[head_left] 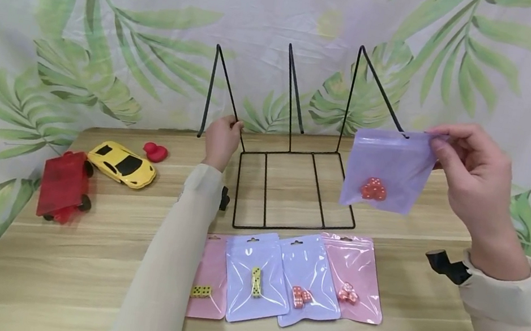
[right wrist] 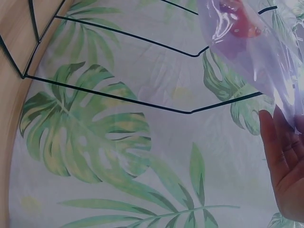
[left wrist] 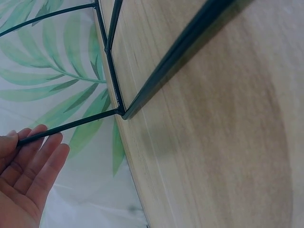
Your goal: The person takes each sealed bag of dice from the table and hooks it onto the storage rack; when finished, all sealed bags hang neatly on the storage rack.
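Observation:
My right hand [head_left: 474,179] pinches the top corner of a purple zip bag [head_left: 390,155] with red dice [head_left: 374,189] inside. The bag's top edge is at the tip of the right-hand prong of a black wire display rack [head_left: 298,193]. In the right wrist view the purple bag [right wrist: 247,42] hangs at that prong's end, close to the fingers. My left hand [head_left: 223,141] pinches the rack's left upright between thumb and fingers, and the left wrist view shows this hand [left wrist: 31,171] at the wire [left wrist: 71,126]. The other two prongs carry no bags.
In front of the rack lie a pink bag [head_left: 213,306] with yellow dice, two pale blue bags [head_left: 253,249] [head_left: 300,256] and another pink bag [head_left: 349,258]. At the left are a red toy vehicle [head_left: 64,184], a yellow toy car [head_left: 123,164] and a small red duck [head_left: 155,152]. A leaf-print cloth hangs behind.

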Tool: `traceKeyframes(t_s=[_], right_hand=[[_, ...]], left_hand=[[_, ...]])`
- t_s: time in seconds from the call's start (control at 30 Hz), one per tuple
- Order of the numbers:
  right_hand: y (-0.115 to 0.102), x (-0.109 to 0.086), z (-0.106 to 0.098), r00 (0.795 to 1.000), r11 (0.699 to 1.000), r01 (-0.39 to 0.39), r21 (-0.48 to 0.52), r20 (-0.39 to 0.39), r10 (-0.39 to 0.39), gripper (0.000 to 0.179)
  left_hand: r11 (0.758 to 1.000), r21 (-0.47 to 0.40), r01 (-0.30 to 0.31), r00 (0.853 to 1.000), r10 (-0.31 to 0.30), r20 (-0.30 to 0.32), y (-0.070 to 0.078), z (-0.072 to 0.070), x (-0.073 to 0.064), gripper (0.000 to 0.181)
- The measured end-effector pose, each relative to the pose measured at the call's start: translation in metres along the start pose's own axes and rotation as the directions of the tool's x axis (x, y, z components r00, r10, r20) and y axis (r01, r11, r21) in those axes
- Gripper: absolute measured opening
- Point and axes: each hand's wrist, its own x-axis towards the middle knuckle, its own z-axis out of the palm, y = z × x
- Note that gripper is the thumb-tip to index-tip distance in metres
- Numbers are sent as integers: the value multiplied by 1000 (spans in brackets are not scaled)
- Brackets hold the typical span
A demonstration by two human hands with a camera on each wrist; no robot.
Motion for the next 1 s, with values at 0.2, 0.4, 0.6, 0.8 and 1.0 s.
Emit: traceKeyframes(t_s=[0.2, 0.4, 0.6, 0.8, 1.0], right_hand=[[5, 1, -1, 999, 1000, 0, 24, -37, 0, 14], [14, 7, 1, 998, 996, -65, -59, -12, 64, 11], [29, 21, 2, 986, 986, -162, -48, 35, 164, 14], [42, 42, 12, 978, 976, -208, -57, 21, 210, 10], [60, 68, 22, 954, 937, -298, -183, -18, 299, 8]], left_hand=[[1000, 14, -1, 1000, 2, -8, 0, 0, 2, 29], [1000, 13, -7, 1000, 7, -5, -1, 0, 3, 31], [1000, 14, 0, 1000, 0, -8, -1, 1, 3, 30], [1000, 19, 10, 1000, -10, -2, -1, 0, 1, 30], [1000, 16, 6, 1000, -7, 13, -1, 1, 0, 31]])
